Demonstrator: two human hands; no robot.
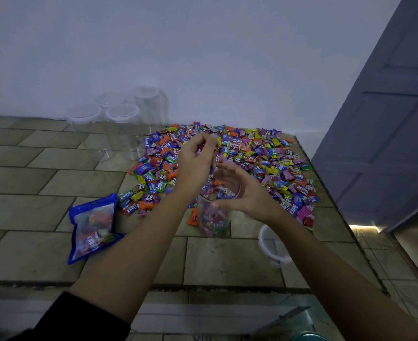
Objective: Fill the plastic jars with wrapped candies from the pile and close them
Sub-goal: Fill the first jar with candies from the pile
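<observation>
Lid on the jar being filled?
No, the jar in the right hand is open-topped; a white lid lies beside it.

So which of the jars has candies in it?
The lidless jar in the right hand; the jars by the wall look empty.
</observation>
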